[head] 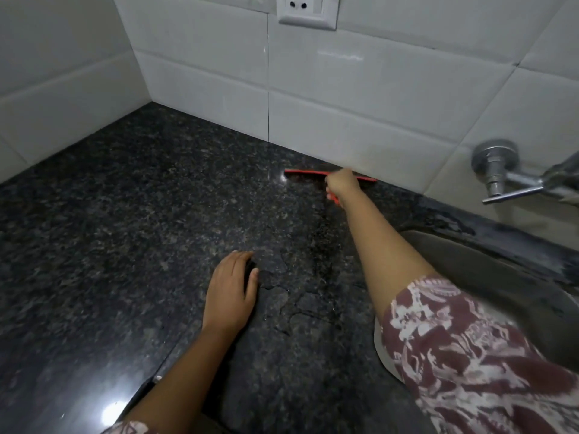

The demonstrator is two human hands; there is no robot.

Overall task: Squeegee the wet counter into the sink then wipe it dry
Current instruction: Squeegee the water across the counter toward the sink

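A red squeegee lies with its blade along the back of the dark speckled granite counter, close to the white tiled wall. My right hand is stretched far out and closed around its handle. My left hand rests flat on the counter nearer to me, fingers slightly apart, holding nothing. Patches of water with dark outlines sit on the stone just right of my left hand. The steel sink is sunk into the counter at the right, partly hidden by my patterned sleeve.
A chrome tap juts from the wall above the sink at the far right. A white wall socket sits high on the back tiles. White tiled walls close off the counter at the back and left. The counter's front edge runs at the lower left.
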